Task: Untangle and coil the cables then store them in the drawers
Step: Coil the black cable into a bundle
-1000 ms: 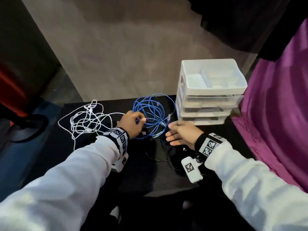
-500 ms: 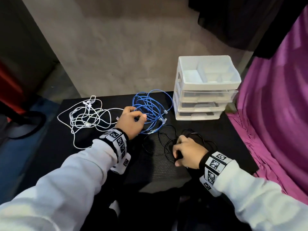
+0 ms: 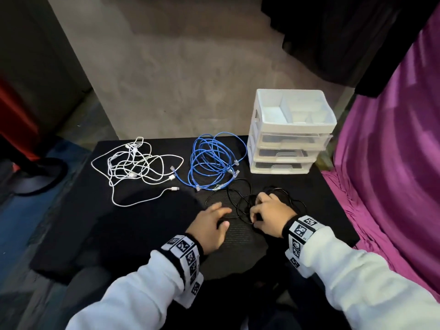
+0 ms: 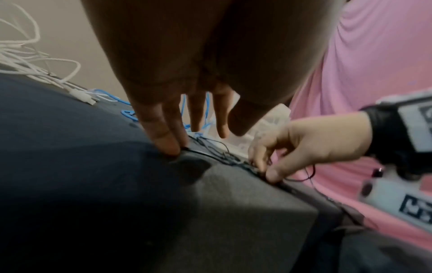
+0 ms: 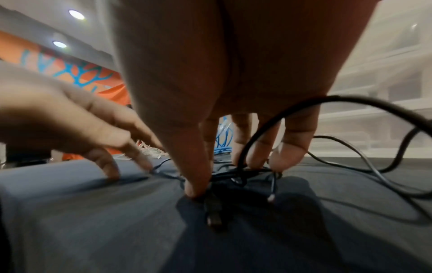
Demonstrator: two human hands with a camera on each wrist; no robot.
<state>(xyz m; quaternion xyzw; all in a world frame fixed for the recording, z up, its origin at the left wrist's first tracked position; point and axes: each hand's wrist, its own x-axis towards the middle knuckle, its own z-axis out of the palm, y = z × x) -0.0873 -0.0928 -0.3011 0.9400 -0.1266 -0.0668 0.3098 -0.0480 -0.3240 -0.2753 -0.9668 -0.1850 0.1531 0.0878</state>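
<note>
A tangled black cable [image 3: 240, 198] lies on the near right part of the black bench [image 3: 147, 225], in front of a white drawer unit [image 3: 289, 148] whose three drawers are all pushed in. The right hand [image 3: 270, 216] bears down on the knot, its grip narrow, thumb and fingertips [image 5: 290, 155] pinching the strands; one loop arches over the knuckles in the right wrist view, and a plug end [image 5: 214, 212] lies just beneath the thumb. The left hand [image 3: 210, 225] rests beside it, fingers [image 4: 163, 136] straight and spread, tips pressing the bench at the cable's edge. Much of the knot is hidden under the right palm, and dark strands are hard to trace against the dark surface. Half a second ago the left hand was gripping the blue cable [image 3: 214, 160]; it has now let go and moved near. The white cable [image 3: 133, 165] sprawls at far left.
</note>
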